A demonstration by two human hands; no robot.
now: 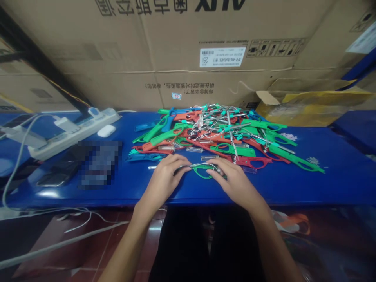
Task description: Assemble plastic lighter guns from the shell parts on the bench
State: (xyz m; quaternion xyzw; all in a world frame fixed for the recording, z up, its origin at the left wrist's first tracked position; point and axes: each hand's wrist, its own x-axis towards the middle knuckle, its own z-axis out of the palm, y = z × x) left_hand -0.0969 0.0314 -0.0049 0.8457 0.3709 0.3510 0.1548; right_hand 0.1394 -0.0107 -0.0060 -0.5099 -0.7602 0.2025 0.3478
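With fingers [180, 174] of left hand [166, 174] and right hand [236, 178], gripping a green handle piece [202, 167] between them: pinching its left end with the left, its right end with the right. Holding it low over the front of the blue worktop [346, 168], just in front of the pile [223, 137]. Seeing white wire [202, 164] along its top and a metal rod [152, 167] poking out left of the left hand; not making out the join between rod and handle.

Rest, going down in size:
- Facing a big cardboard carton [123, 51] across the back, reading its print upside down.
- Working at that worktop, spanning nearly the full view.
- Having the pile at centre, mixing red, orange, green and blue handles with metal rods and white wires.
- Noting a yellow-taped box [308, 111] behind the pile's right side.
- Finding a white power strip [79, 131] at left, carrying plugs.
- Spotting a dark phone [58, 172] in front of that, lying beside a pixelated patch.
- Seeing a white rounded case [106, 131] near the strip.
- Picking out clear tubes [194, 149] along the pile's front.
- Ending on tiny pale parts [289, 136] clustering at right.
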